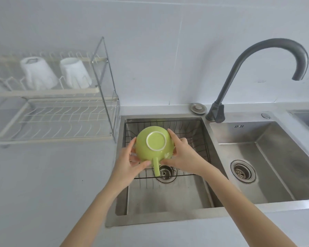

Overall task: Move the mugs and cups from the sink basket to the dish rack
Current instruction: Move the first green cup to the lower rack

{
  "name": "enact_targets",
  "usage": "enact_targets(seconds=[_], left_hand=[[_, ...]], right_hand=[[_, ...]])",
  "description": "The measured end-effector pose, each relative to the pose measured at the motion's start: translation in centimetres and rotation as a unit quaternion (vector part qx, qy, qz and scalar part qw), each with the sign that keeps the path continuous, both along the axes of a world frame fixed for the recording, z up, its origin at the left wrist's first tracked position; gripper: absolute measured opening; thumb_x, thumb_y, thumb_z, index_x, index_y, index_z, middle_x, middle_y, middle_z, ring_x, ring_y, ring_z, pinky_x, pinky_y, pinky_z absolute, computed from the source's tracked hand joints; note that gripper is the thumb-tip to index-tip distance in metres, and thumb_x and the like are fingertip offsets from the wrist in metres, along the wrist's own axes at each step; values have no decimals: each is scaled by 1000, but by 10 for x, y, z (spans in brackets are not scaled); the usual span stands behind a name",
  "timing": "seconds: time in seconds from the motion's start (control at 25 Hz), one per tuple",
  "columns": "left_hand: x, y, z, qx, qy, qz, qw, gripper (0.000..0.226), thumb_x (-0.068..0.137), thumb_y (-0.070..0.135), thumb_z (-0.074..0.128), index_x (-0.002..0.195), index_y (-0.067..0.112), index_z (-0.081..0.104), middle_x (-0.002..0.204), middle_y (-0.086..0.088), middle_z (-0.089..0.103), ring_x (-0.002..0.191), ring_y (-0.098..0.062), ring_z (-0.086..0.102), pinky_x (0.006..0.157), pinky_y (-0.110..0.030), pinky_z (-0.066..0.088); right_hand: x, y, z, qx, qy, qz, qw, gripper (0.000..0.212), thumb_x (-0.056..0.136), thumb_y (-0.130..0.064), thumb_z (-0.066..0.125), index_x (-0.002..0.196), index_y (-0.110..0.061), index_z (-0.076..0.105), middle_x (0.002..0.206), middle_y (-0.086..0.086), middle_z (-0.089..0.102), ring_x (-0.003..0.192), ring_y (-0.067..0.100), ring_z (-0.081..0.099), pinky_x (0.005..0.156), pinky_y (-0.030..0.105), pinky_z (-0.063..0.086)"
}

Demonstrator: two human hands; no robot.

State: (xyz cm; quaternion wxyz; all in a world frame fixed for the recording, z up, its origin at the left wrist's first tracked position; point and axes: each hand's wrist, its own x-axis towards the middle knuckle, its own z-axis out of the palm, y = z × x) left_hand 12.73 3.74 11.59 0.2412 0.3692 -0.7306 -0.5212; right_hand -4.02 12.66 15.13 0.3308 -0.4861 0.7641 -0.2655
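A green cup (pixel 154 144) is upside down above the wire sink basket (pixel 189 132), its white foot ring up and its handle pointing toward me. My left hand (pixel 128 163) grips its left side and my right hand (pixel 181 155) grips its right side. The basket sits in the left sink bowl and shows no other cups. On the white two-tier dish rack (pixel 57 120) at the left, two white cups (pixel 38 73) (pixel 75 72) stand upside down on the upper tier.
A grey curved faucet (pixel 257 65) rises between the two steel sink bowls. The right bowl (pixel 268 157) has a drain strainer. White counter lies in front of the rack, a white wall behind. The rack's lower tier holds nothing.
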Motion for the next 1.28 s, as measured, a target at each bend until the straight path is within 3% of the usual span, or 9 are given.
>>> enact_targets(seconds=[0.12,0.36,0.52,0.72,0.88,1.12,1.28], left_hand=[[32,-11,3,-14,-16,16,1000,82,70,20,74,137,28,27,106,6,45,85,-2,57,64,-5,45],[89,-36,4,-21,-28,38,999,79,72,20,73,137,27,29,109,0,46,81,-1,57,68,-12,43],[121,-54,6,-24,-34,42,998,78,72,21,73,137,26,29,110,-1,45,80,-1,57,68,-13,43],[154,-85,7,-39,-51,40,997,77,72,23,73,136,24,31,110,-2,45,79,-3,58,74,-18,43],[162,-113,11,-56,-62,28,996,76,71,24,73,136,23,33,111,-3,47,83,-15,60,81,-24,43],[159,-160,16,-76,-69,24,994,75,70,28,74,134,25,36,108,-2,50,77,-9,59,69,-12,41],[151,-194,16,-83,-90,13,992,75,69,30,75,134,24,38,105,-3,52,78,-11,58,74,-19,43]], right_hand=[[30,-17,-1,0,-5,8,1000,106,69,-31,74,144,-37,0,115,5,29,112,22,45,102,30,38],[88,-52,-2,8,14,16,1000,108,67,-36,74,143,-36,-3,115,8,27,95,21,44,92,26,37],[126,-73,-6,8,20,15,1000,120,62,-41,78,144,-31,-9,110,4,22,103,20,35,103,33,32],[160,-97,-15,-6,5,20,1000,114,65,-47,74,144,-31,-8,110,4,24,110,26,39,95,30,32],[170,-119,-13,-4,-6,-3,1000,109,70,-46,71,144,-31,-7,121,11,29,110,28,44,92,29,35],[170,-159,-5,0,-3,-4,1000,107,73,-44,69,144,-26,-9,129,16,28,120,31,39,104,37,34],[168,-189,-6,-1,-5,-13,1000,106,75,-42,68,145,-22,-8,132,18,28,123,32,38,105,36,31]])
